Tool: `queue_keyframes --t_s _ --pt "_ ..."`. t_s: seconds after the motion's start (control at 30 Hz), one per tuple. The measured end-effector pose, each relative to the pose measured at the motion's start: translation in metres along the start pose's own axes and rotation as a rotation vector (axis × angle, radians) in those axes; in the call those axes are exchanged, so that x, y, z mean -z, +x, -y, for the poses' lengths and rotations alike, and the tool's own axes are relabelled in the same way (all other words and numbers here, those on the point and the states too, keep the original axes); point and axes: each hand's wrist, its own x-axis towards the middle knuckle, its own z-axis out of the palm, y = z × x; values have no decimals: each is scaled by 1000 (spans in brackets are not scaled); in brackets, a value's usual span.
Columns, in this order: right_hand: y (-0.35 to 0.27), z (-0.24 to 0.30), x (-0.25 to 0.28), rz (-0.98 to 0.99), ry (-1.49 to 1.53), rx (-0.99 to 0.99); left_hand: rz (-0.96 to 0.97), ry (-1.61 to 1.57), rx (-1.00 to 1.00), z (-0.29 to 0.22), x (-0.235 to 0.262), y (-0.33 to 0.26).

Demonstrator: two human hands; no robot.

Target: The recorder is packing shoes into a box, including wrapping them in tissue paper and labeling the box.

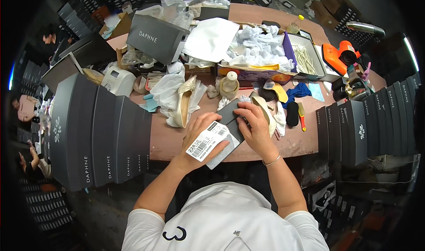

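Observation:
My left hand (193, 126) is closed round a flat, dark and light grey card-like piece (225, 150). Across its back and thumb lies a white barcode label (208, 140), partly covering the fingers. My right hand (254, 123) bends its fingers over the upper end of the same piece, where a dark grey part (230, 112) shows. Whether this is one folded card or several layers, I cannot tell. Left of my hands a cream shoe (182, 101) rests on white tissue. Another cream shoe (264, 111) lies just beyond my right hand.
Dark shoeboxes stand in rows at left (95, 131) and right (354, 129). Behind are a clear bottle (229, 86), a carton of crumpled paper (287, 47) and a tilted shoebox (155, 36). A brush (301, 118) and an orange tape dispenser (333, 59) lie to the right.

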Motion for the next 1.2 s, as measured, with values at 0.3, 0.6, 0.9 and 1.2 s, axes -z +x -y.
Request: queue_keyframes --t_s 0.3,0.6,0.9,1.2 --pt "-8 -6 1 -5 98 -30 34 71 85 -13 -6 5" --pt "-7 -7 4 -19 129 -39 84 -36 137 -11 -7 7" --pt "-8 -8 2 -26 125 -51 106 3 47 -13 -1 11" --pt "-8 -8 2 -29 131 -50 108 -82 59 -5 -2 11"
